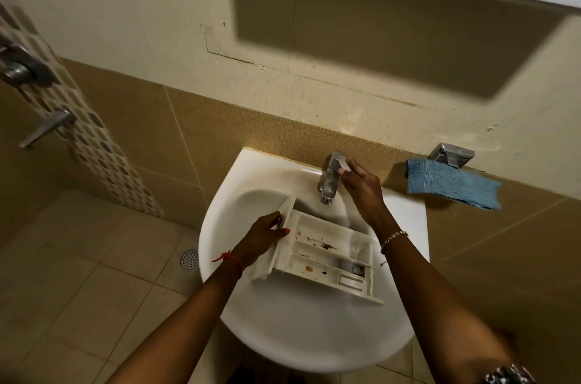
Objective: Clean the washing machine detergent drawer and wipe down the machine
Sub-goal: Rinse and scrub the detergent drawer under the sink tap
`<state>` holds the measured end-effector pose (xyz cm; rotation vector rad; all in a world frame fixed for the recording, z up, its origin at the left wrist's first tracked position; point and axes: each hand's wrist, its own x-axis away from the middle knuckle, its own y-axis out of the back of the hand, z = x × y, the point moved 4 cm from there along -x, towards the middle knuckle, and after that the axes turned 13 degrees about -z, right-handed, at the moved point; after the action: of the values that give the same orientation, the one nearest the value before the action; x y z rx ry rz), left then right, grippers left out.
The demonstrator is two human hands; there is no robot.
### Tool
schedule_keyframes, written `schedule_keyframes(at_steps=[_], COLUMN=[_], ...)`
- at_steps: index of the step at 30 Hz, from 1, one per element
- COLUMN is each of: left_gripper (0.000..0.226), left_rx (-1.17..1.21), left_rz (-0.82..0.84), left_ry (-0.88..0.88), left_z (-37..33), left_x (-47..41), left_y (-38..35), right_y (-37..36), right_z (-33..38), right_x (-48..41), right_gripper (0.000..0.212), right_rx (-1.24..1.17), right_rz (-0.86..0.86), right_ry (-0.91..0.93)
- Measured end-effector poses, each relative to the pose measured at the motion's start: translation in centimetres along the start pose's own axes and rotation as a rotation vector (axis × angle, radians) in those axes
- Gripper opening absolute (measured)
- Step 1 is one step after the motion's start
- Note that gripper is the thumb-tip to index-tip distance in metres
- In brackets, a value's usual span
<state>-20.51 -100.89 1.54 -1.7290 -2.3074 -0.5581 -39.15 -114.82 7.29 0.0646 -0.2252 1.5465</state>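
You stand over a white wall-hung sink [283, 336], looking down along both forearms. Your left hand [267, 234] holds the detergent drawer [327, 257] by its front panel, at the drawer's left end. The grip is closed there, with the fingers curled around the panel's edge and the thumb on its near face. The drawer is white plastic and is held above the basin, tilted so its open compartments face you. Brown specks and smears dot the compartment floors, and a small round insert sits in the right-hand section.

Your right hand [361, 188] reaches up to the chrome tap [328, 185] at the back of the sink. Its grip pinches the end of the tap's lever between fingertips and thumb. The spout points down just behind the drawer.

A blue cloth [452, 183] lies on the tiled ledge to the right of the sink, beneath a small metal fitting [452, 154]. A round floor drain [189, 258] shows on the tiled floor to the left.
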Motion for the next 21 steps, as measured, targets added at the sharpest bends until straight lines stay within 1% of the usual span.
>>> schedule_keyframes(at_steps=[2,3,4,6,9,12,15,17,21], left_gripper=[0.040,0.040,0.041,0.041,0.045,0.046,0.044,0.041,0.047], left_rx=[0.007,0.009,0.007,0.001,-0.008,-0.017,-0.033,-0.046,-0.065], left_rz=[-0.003,0.000,0.004,0.012,0.014,0.004,0.001,0.001,0.010], left_ry=[0.008,0.012,0.012,0.013,0.023,0.035,0.045,0.039,0.046], left_z=[0.1,0.1,0.2,0.2,0.4,0.5,0.5,0.5,0.7], left_x=[0.0,0.0,0.0,-0.1,-0.2,-0.2,-0.2,-0.1,-0.2], left_y=[0.0,0.0,0.0,0.0,0.0,0.0,-0.1,-0.2,-0.3], right_y=[0.3,0.4,0.5,0.4,-0.5,-1.7,-2.7,-3.2,-3.8], right_z=[-1.3,-2.1,-2.8,-4.4,-6.0,-5.9,-6.2,-6.4,-6.8], right_x=[0.5,0.8,1.1,1.9,3.3,4.1,4.2,4.0,3.9], right_gripper=[0.024,0.015,0.016,0.021,0.023,0.022,0.025,0.028,0.019], right_rx=[-0.313,-0.415,-0.467,-0.489,-0.418,-0.374,-0.478,-0.482,-0.457], right_rz=[-0.141,-0.228,-0.300,-0.343,-0.259,-0.174,-0.178,-0.149,-0.087], right_ry=[-0.193,-0.287,-0.376,-0.537,-0.706,-0.726,-0.807,-0.813,-0.814])
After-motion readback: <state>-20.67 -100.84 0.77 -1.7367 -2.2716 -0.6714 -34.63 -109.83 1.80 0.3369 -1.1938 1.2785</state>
